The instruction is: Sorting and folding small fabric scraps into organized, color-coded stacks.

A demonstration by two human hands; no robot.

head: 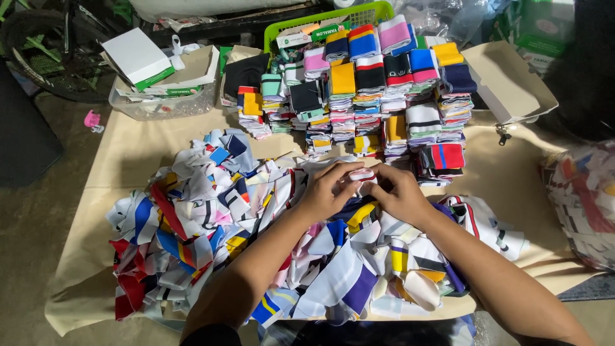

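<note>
My left hand (pixel 328 189) and my right hand (pixel 398 192) meet over the middle of the table, both pinching a small folded piece of white and red cloth (pixel 362 174). Below them lies a big loose heap of coloured cloth pieces (pixel 211 224), striped in white, blue, red and yellow. Just beyond my hands stand several neat stacks of folded cloth pieces (pixel 368 96), in rows across the far half of the table.
A beige sheet covers the table (pixel 122 166). A green plastic basket (pixel 320 19) sits behind the stacks, a clear tub with white boxes (pixel 160 77) at far left, an open cardboard box (pixel 509 80) at right, a plastic bag of cloth (pixel 583 198) at the right edge.
</note>
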